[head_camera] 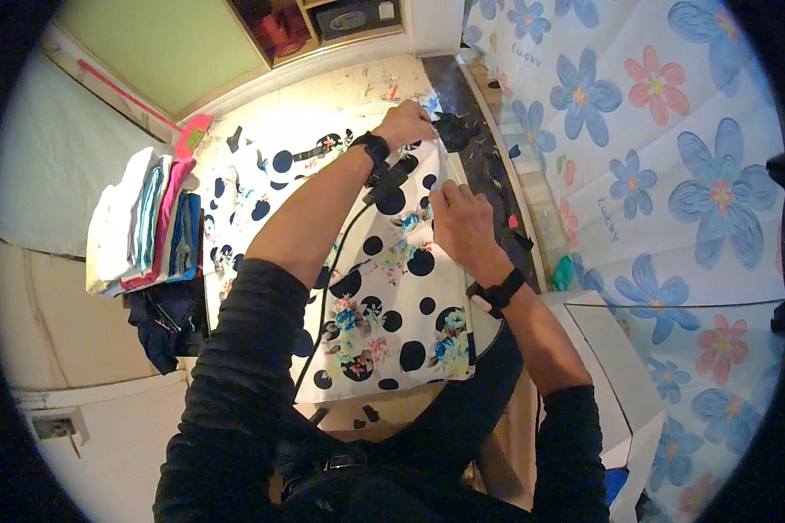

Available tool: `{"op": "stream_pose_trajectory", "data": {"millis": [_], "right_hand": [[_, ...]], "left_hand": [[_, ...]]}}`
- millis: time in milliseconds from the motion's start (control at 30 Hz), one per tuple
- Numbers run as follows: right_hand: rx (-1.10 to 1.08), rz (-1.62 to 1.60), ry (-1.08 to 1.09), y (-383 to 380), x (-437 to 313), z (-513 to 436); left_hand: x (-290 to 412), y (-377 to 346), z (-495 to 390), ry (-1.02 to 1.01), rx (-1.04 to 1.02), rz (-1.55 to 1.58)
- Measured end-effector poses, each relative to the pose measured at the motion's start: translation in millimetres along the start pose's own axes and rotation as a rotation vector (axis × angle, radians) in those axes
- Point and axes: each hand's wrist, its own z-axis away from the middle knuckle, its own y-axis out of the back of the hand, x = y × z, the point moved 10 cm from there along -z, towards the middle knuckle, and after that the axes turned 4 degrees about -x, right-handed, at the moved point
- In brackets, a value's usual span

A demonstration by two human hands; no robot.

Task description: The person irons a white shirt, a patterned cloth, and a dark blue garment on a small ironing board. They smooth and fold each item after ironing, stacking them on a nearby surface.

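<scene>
A white fabric piece with black dots and printed flowers (pixel 392 320) lies spread in front of me. My left hand (pixel 405 124) is at its far edge, fingers bent down onto the cloth; a black device on a cable (pixel 387 183) lies by that wrist. Along the cloth's right edge, my right hand (pixel 461 222) pinches the fabric between thumb and fingers. What the left fingertips hold is partly hidden by the hand itself. Both wrists wear black bands.
To the left stands a stack of folded cloths (pixel 147 222) above a dark garment (pixel 163 320). Dark scraps (pixel 458 131) lie on the dark strip beyond my hands. A flowered curtain (pixel 654 163) hangs at the right, near a white box-like surface (pixel 595 366). Shelves (pixel 340 23) are at the top.
</scene>
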Motion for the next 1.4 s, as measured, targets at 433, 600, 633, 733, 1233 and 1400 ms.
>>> {"op": "stream_pose_trajectory", "data": {"millis": [433, 600, 633, 733, 1233, 1400], "right_hand": [[-0.358, 0.087, -0.341, -18.2, 24.0, 14.6], [-0.366, -0.065, -0.451, 15.0, 38.9, 22.5], [-0.294, -0.062, -0.459, 21.5, 41.1, 15.8], [-0.126, -0.154, -0.418, 29.4, 37.7, -15.3], [-0.488, -0.073, -0.585, -102.7, 29.3, -39.4], [-0.472, -0.139, -0.640, -85.4, 43.4, -32.9]], "left_hand": [[13.0, 28.5, 38.0, -0.139, 0.460, -0.114], [44.6, 49.2, 129.7, -0.381, 0.481, -0.326], [44.2, 48.4, 159.3, -0.419, 0.471, -0.355], [20.4, 22.6, 232.8, -0.363, 0.372, -0.333], [-111.8, 7.7, 348.3, -0.045, 0.337, -0.752], [-121.3, 26.8, 350.6, -0.055, 0.385, -0.587]]}}
